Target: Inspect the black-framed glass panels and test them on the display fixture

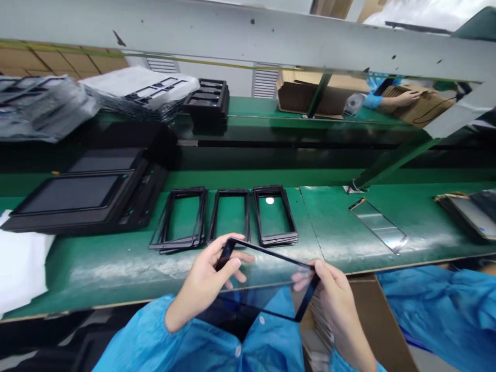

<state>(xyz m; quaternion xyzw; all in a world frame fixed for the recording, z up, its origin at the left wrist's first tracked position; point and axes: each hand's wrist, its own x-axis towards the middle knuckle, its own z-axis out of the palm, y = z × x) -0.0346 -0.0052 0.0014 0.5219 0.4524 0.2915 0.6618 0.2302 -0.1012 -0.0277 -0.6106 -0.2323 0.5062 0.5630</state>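
I hold a thin glass panel with a black border [267, 281] flat in front of me, just off the near edge of the green bench [116, 268]. My left hand [205, 281] pinches its left end, thumb on top. My right hand [335, 297] grips its right edge, fingers showing through the glass. Beyond the panel lie three stacks of black rectangular frames [228, 217] side by side on the bench.
Black trays holding dark screens [81, 194] sit at the left, with white foam [19, 263] beside them. A clear strip [380, 227] lies at the right. A cardboard box [372, 320] stands below my right hand. Another person's hand [403, 98] rests on boxes far right.
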